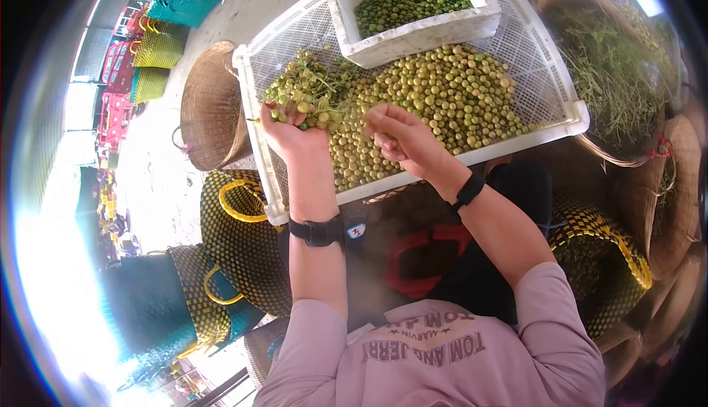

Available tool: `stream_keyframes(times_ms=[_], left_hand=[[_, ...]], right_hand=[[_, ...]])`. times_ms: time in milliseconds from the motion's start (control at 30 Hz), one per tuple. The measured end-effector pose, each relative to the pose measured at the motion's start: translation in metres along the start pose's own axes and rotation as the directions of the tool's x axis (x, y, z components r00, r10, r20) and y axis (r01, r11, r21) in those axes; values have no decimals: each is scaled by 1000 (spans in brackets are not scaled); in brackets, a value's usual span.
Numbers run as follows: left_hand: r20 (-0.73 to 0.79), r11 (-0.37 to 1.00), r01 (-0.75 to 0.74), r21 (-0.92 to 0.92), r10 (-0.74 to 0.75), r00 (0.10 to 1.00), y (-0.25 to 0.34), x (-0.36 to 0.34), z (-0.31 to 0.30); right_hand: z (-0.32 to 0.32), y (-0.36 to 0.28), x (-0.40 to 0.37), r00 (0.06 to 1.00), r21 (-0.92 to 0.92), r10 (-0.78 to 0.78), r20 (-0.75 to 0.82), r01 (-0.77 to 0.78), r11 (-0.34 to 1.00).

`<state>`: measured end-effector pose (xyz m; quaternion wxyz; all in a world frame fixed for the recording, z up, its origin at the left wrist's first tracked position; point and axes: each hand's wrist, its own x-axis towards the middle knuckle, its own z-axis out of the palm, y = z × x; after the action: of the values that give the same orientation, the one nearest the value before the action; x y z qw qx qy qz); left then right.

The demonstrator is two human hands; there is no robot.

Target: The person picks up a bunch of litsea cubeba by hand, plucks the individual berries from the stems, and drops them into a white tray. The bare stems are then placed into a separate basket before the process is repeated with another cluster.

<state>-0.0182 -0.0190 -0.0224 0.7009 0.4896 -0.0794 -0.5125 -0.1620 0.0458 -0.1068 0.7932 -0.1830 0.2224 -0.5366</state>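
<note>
Over the left part of a white mesh tray (537, 75), my left hand (295, 130) is turned palm up, its fingers curled round a stemmed bunch of green fruits (306, 108). To its right, my right hand (402, 136) hovers above loose yellow-green fruits (457, 90) with its fingers bent together; whether anything is between them is too small to tell. A heap of fruits still on stems (317, 75) lies just beyond my left hand. At the tray's far side stands a white foam box (431, 35) holding smaller, darker green fruits (413, 5).
A wicker basket (210, 112) stands left of the tray. Black-and-yellow woven baskets (247, 248) are at the lower left and lower right. On the right, a large basket holds green stems (608, 75). A red stool (428, 256) shows below the tray.
</note>
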Motion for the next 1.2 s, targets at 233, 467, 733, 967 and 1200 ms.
stream_keyframes(times_ms=[233,467,733,967,1200], left_hand=[[51,999,-21,31,19,999,-13,-14,8],[24,998,-60,-17,60,998,-12,10,-2],[22,981,-57,188,53,998,14,21,-23],[282,917,-63,395,-56,958,46,17,-52],[590,593,-558,581,166,791,56,51,-91]], right_hand=[[7,8,0,992,18,89,86,-91,996],[-1,2,2,992,-16,72,106,-71,997],[-48,-32,29,664,-956,-734,143,284,70],[-41,1,9,884,-802,-443,147,-156,-577],[-61,-20,32,883,-599,-466,52,-345,-722]])
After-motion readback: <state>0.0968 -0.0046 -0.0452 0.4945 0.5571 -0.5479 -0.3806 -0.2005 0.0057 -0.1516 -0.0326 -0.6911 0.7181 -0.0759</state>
